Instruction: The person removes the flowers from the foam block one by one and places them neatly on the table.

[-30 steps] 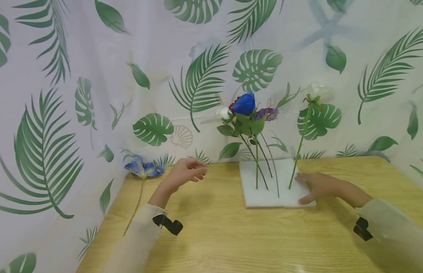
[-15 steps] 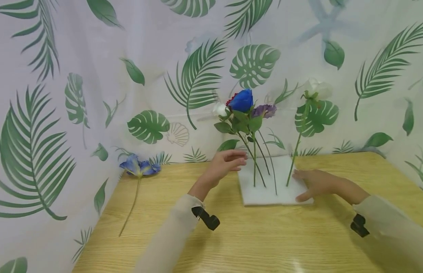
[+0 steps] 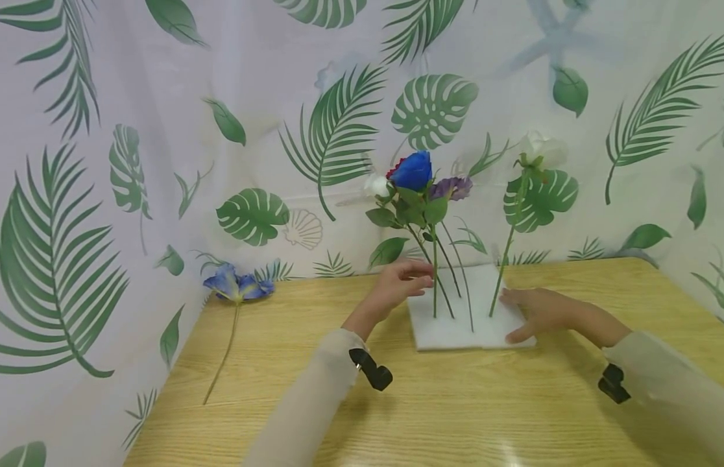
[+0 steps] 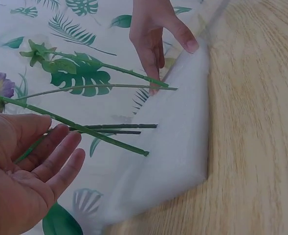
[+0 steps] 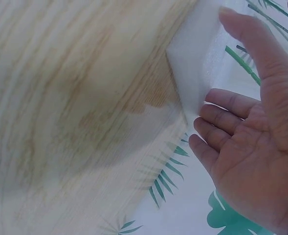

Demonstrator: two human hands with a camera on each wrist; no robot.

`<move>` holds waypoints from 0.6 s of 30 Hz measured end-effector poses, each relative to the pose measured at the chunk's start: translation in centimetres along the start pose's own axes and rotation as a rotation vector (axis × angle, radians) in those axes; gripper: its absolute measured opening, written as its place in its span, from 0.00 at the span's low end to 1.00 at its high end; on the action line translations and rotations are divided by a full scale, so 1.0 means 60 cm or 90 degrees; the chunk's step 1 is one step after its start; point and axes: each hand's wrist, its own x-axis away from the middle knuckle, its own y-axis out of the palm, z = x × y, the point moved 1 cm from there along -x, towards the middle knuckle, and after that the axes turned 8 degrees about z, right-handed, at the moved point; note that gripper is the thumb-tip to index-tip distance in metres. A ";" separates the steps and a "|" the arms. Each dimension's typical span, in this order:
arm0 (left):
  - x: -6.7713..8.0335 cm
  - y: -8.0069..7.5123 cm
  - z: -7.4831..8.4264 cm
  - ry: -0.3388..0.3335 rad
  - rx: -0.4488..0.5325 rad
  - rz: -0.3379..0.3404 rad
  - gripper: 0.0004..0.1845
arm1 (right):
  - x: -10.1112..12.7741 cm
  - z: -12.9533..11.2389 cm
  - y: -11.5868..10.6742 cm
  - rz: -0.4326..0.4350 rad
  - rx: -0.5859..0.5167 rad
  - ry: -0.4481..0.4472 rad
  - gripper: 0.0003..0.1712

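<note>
A white foam board lies on the wooden table with several artificial flowers stuck upright in it. Among them are a blue rose, a purple flower, a small white flower and, apart on the right, a white rose. My left hand is beside the left stems, its fingers loosely bent and thumb tip right at a green stem. With thumb and fingers spread, my right hand rests against the board's right edge; its thumb lies over the board.
A blue iris-like flower with a long stem lies on the left of the table. Behind and to the left hangs a white curtain printed with green leaves. A black wrist camera sits on each sleeve.
My left hand has moved right, from near the blue flower on the table to the stems at the foam board. My right hand stays at the board's edge. The view has shifted slightly.
</note>
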 end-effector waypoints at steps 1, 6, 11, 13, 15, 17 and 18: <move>-0.001 0.001 -0.002 -0.002 0.000 0.000 0.16 | 0.000 -0.001 0.000 -0.001 -0.002 0.002 0.56; -0.003 0.003 -0.008 -0.009 0.001 0.003 0.16 | 0.000 -0.001 0.000 -0.006 -0.002 0.006 0.55; -0.006 0.007 -0.011 0.002 0.000 0.014 0.16 | -0.003 0.003 0.002 -0.010 0.002 0.004 0.55; -0.005 0.009 -0.011 0.008 -0.004 0.017 0.15 | -0.003 0.004 0.002 -0.012 0.000 0.005 0.56; -0.005 0.011 -0.010 0.015 -0.007 0.019 0.15 | -0.003 0.005 0.002 -0.015 -0.002 0.009 0.56; -0.005 0.014 -0.009 0.025 -0.010 0.019 0.15 | -0.002 0.005 0.002 -0.020 -0.007 0.014 0.56; -0.006 0.015 -0.009 0.030 -0.011 0.018 0.14 | -0.002 0.005 0.002 -0.022 -0.010 0.016 0.56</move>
